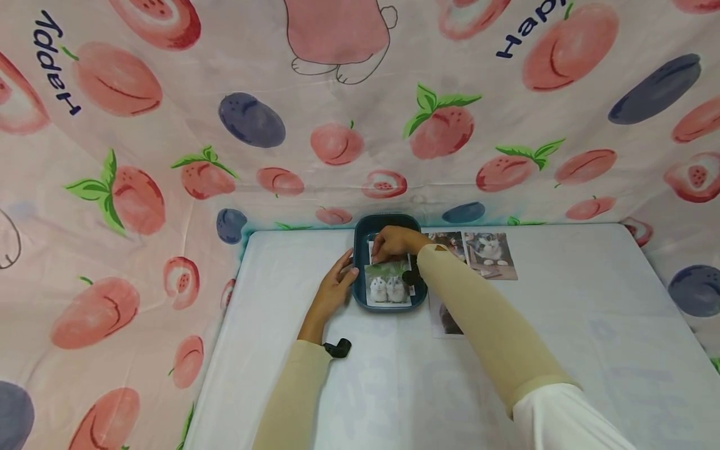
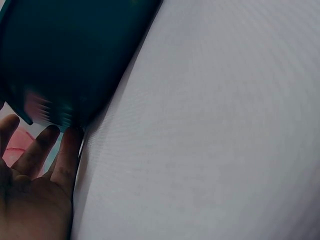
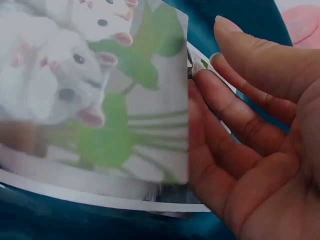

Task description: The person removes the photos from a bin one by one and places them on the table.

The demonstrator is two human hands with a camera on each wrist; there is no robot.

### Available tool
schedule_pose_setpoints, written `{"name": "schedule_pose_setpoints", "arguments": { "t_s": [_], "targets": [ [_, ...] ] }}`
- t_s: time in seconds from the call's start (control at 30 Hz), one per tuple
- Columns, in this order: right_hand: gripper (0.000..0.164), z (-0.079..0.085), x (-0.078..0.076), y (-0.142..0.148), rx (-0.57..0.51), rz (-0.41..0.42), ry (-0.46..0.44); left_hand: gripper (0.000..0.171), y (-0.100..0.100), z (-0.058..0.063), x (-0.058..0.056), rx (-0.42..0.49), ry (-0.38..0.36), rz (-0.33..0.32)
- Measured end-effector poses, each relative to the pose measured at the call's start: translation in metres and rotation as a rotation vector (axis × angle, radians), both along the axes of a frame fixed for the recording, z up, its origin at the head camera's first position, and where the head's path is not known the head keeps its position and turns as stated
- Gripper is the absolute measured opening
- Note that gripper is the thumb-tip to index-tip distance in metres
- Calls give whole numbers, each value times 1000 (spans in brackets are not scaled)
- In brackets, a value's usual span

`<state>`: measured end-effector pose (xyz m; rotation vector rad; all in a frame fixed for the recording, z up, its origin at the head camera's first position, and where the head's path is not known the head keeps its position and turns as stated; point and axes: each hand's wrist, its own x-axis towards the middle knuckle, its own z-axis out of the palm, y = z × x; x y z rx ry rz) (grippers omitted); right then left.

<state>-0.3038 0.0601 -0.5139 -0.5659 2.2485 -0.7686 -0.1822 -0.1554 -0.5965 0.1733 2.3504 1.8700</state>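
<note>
A dark teal plastic tray stands by the back edge of the table with photo prints in it. On top, a print of white hamsters among green leaves lies above other prints. My right hand is inside the tray at this print's far edge. In the right wrist view some fingers reach behind the hamster print, while the thumb stays off it. With extended fingers, my left hand touches the tray's left outer wall; in the left wrist view, fingertips meet its ribbed side.
Right of the tray, several photo prints lie on the white table, one showing a grey-and-white animal. Another print is partly covered by the right sleeve. A fruit-patterned cloth hangs behind the table.
</note>
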Motion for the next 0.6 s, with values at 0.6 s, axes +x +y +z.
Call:
{"name": "schedule_pose_setpoints", "arguments": {
  "t_s": [0.6],
  "targets": [
    [12,2,14,12,-129,-40,10,55,-1,-4,0,-10,-2,-3]
  ]
}}
